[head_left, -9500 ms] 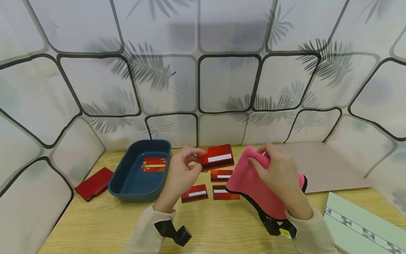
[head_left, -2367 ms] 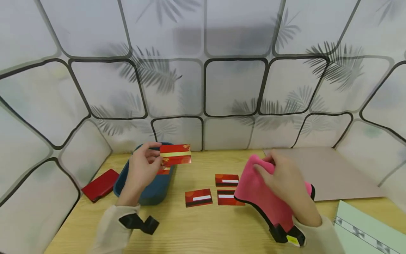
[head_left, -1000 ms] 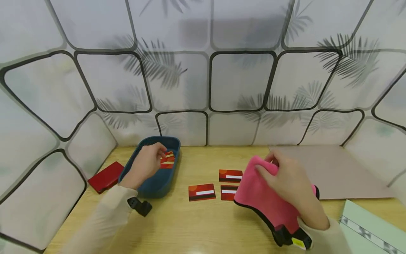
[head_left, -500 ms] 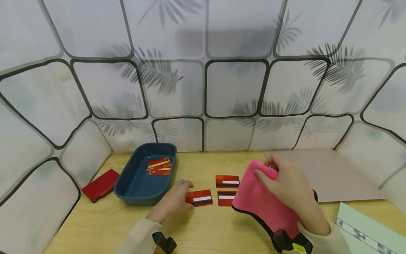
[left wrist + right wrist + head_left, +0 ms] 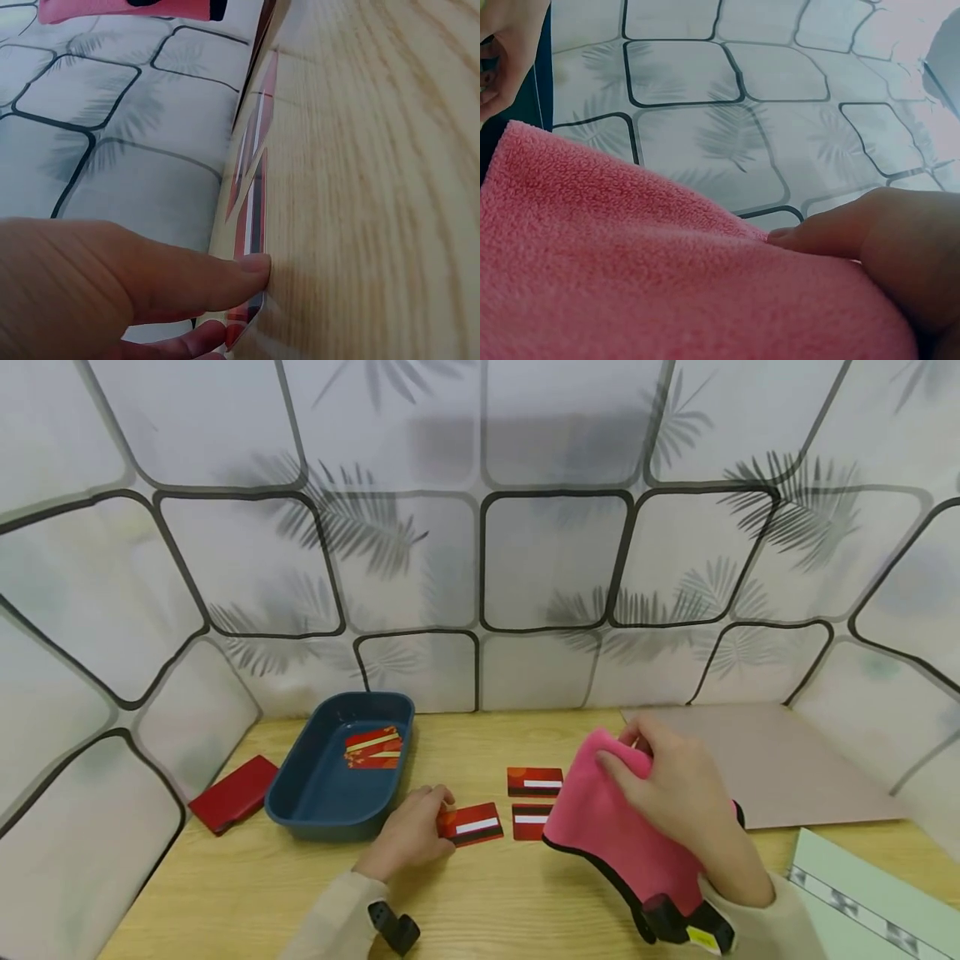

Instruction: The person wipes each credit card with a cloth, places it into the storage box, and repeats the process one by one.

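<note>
At the middle of the table, my left hand (image 5: 411,831) pinches the left end of a red bank card (image 5: 477,823) with a white strip and a dark stripe. In the left wrist view, the thumb lies along one edge of that card (image 5: 256,217) and a fingertip sits at the other. My right hand (image 5: 678,797) holds up a pink cloth (image 5: 607,814) with black trim, gripped by its top edge. Two more red cards, an upper one (image 5: 535,782) and a lower one (image 5: 528,823), lie flat beside the cloth, which partly covers the lower card.
Left of the hands stands a blue tray (image 5: 322,806) with several red and gold cards (image 5: 372,749) inside. Further left lies a dark red wallet-like case (image 5: 234,793). A grey-pink board (image 5: 787,768) and a pale green patterned sheet (image 5: 870,893) are at the right.
My left hand let a card go into the tray, then moved down and right to the nearest card on the table and took its left end. The right hand keeps holding the cloth.
</note>
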Demonstrator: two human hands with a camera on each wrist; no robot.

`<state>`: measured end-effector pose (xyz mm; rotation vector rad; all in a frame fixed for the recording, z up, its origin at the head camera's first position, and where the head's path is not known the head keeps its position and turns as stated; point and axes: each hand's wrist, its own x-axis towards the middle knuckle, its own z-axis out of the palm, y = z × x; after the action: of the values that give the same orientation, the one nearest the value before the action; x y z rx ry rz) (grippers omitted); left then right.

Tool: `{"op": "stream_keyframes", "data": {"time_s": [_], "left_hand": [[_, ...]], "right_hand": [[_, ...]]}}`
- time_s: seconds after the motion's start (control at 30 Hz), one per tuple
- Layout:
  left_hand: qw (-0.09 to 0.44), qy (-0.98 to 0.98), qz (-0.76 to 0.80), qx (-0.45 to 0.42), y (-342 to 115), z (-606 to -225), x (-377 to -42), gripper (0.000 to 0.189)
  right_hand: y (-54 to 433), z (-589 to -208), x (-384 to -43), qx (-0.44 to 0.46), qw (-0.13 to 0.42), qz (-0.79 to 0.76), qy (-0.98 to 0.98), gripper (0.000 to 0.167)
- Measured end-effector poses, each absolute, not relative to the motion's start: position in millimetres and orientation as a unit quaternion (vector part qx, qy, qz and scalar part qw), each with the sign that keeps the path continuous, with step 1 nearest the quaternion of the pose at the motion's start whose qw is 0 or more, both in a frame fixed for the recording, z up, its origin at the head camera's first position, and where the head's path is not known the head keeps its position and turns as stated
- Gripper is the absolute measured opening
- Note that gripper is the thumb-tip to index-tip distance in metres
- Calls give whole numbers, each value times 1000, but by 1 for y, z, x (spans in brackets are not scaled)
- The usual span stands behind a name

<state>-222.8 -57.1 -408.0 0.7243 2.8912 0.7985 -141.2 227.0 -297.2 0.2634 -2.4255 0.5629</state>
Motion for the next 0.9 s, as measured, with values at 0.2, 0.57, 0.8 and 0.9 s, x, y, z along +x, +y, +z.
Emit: {"op": "stream_keyframes", "data": {"time_s": [0.2, 0.57, 0.8, 0.9], "left_hand": [[47, 927, 273, 252, -62, -411, -231, 50], [87, 913, 317, 243, -31, -402, -247, 44], [126, 886, 370, 248, -2, -404, -266, 54], [112, 891, 355, 258, 9, -404, -276, 57]], "right_hand": [[225, -297, -142, 97, 308, 213, -922, 22], [228, -298, -141, 93, 304, 213, -924, 22], [226, -299, -141, 97, 309, 216, -921, 23], [227, -298, -142, 94, 304, 220, -922, 23]]}}
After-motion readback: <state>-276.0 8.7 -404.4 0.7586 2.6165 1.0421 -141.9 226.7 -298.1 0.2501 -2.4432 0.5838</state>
